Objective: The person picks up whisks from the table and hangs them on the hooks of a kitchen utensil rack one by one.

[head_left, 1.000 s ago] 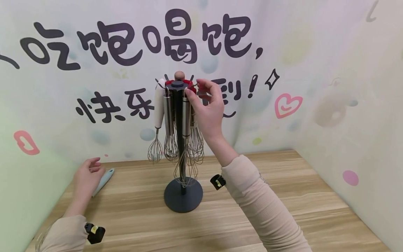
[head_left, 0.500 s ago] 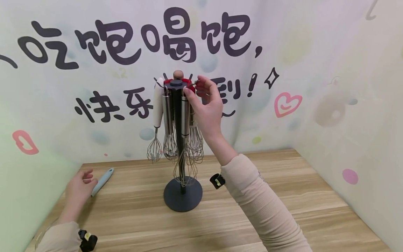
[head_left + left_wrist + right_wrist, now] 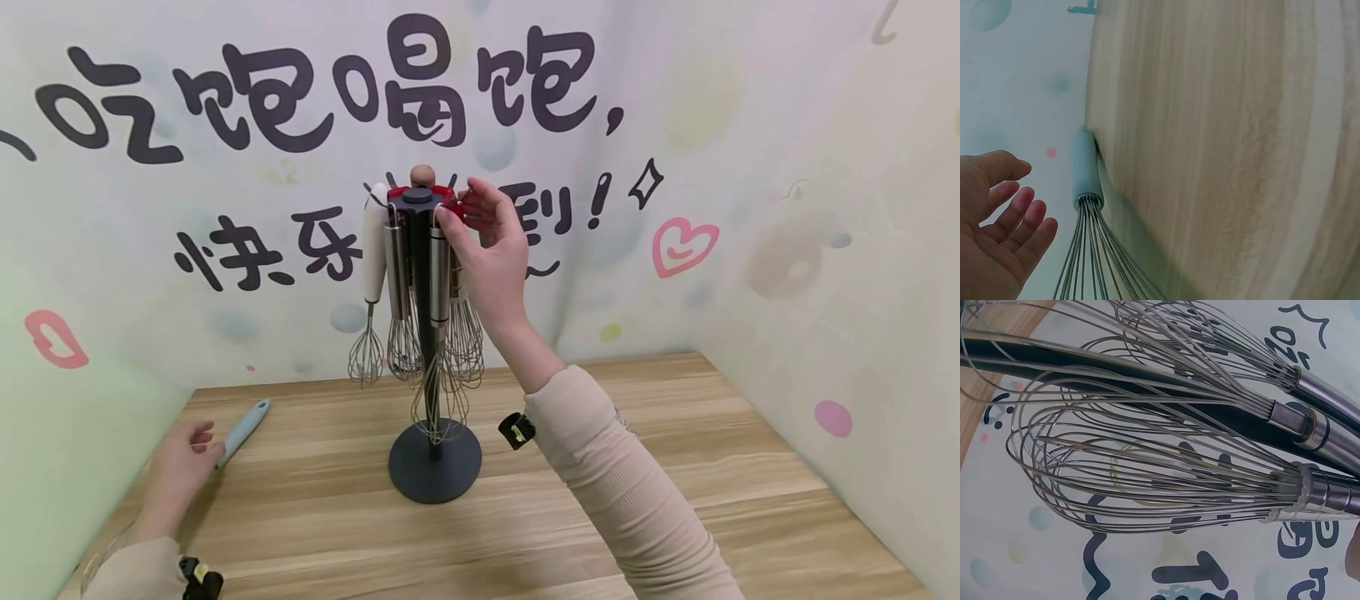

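Observation:
A dark whisk stand [image 3: 435, 467] with a round base stands mid-table, several whisks hanging from its hooks. My right hand [image 3: 495, 267] is at its top right, thumb and fingers around a hook beside the front steel-handled whisk [image 3: 440, 283]; the exact contact is partly hidden. In the right wrist view, wire whisks [image 3: 1166, 469] hang close together, with only a bit of the hand at the edge. A light blue-handled whisk [image 3: 1085, 165] lies at the table's left. Beside it, my left hand [image 3: 180, 467] has loosely bent fingers, apart from the handle in the left wrist view.
The wooden table [image 3: 600, 500] meets a printed backdrop [image 3: 750, 167] at the back and sides. A white-handled whisk [image 3: 374, 250] hangs on the stand's left. The wire head of the blue whisk is mostly hidden by the left hand in the head view.
My left hand has moved left and a little towards me, uncovering more of the light blue whisk handle. My right hand stays at the top of the stand.

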A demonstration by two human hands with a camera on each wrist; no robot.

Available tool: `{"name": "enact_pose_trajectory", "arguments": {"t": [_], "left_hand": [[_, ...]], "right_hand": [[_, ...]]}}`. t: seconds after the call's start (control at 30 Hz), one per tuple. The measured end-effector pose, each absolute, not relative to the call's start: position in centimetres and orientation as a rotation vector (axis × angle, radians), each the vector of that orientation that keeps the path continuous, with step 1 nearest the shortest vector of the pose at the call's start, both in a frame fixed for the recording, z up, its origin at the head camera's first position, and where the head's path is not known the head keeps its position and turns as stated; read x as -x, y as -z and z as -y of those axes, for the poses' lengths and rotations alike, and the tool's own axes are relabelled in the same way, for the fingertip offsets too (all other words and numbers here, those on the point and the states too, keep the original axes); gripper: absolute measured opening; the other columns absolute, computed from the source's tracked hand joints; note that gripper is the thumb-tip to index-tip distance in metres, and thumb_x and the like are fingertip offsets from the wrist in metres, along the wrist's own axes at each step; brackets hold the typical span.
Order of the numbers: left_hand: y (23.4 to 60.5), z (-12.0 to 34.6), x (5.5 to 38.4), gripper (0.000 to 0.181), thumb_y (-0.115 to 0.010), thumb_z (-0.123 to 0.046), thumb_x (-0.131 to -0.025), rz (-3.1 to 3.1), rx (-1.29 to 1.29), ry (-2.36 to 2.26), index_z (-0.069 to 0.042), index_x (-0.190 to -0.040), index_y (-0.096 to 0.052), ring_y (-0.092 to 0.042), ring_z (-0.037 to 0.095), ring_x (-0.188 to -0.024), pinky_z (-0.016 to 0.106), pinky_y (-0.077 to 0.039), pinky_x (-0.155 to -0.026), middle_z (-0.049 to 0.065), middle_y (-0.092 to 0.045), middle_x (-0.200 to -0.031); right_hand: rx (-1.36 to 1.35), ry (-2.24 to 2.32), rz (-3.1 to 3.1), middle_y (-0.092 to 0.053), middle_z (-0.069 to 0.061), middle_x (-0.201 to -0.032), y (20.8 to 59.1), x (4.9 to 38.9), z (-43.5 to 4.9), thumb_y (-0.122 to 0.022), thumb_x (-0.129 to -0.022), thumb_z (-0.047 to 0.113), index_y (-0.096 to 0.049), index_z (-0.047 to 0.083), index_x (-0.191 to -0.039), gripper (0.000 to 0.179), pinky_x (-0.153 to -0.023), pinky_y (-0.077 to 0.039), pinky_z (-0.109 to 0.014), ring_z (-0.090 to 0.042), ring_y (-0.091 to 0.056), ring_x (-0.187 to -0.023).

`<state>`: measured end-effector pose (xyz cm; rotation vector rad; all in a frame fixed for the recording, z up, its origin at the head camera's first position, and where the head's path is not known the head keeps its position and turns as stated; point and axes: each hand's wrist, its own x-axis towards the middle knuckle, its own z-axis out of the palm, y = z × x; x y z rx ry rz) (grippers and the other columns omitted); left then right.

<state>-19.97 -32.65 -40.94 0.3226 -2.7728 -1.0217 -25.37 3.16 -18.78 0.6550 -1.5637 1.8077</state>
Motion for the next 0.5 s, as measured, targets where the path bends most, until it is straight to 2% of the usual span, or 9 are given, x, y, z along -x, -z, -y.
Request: {"name": "enact_pose_trajectory", "arguments": {"t": [0.5], "left_hand": [[42.3, 33.8, 20.2, 0.052, -0.051, -0.009, -0.091, 2.917, -0.256, 0.941, 0.021, -0.130, -0.035, -0.046, 0.057, -0.111, 0.060, -0.044, -0.089, 0.044, -0.043, -0.125]], "right_hand": [[-0.649, -1.819, 1.571, -0.060, -0.021, -0.111, 18.9, 25.4, -3.1, -0.067, -0.086, 0.001, -0.052, -0.005, -0.126, 0.043, -0.088, -0.049, -0.019, -0.009, -0.057, -0.094]]}}
